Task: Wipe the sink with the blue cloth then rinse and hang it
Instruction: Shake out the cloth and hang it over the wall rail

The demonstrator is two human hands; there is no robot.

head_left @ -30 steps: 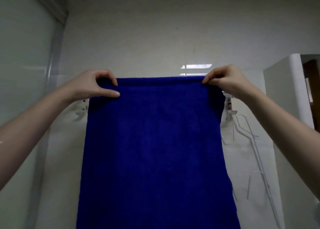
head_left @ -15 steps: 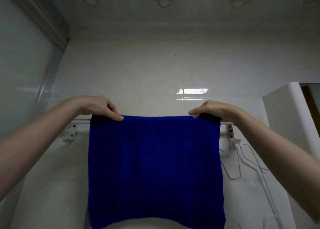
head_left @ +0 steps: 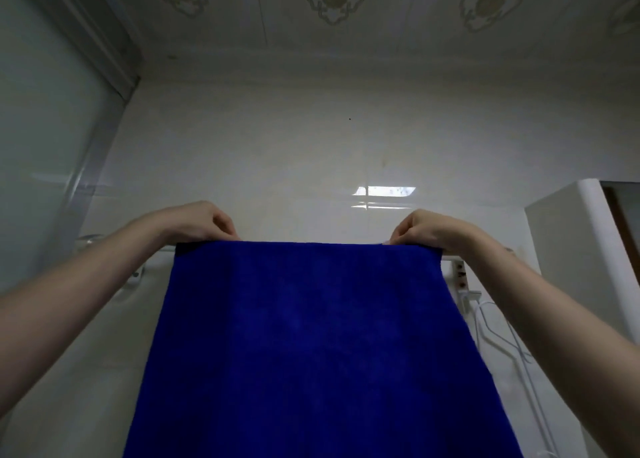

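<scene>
The blue cloth (head_left: 322, 347) was matt, fuzzy fabric. The wall tiles (head_left: 311, 160) were glossy and smooth, reflecting light. The glass panel (head_left: 41, 146) looked smooth, faintly shiny.

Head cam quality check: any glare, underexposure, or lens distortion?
Head view: dim overall; a bright window reflection glares on the glossy white tiled wall; the dark blue fabric cloth is underexposed, texture barely readable; wide-angle stretch toward the frame edges.
</scene>
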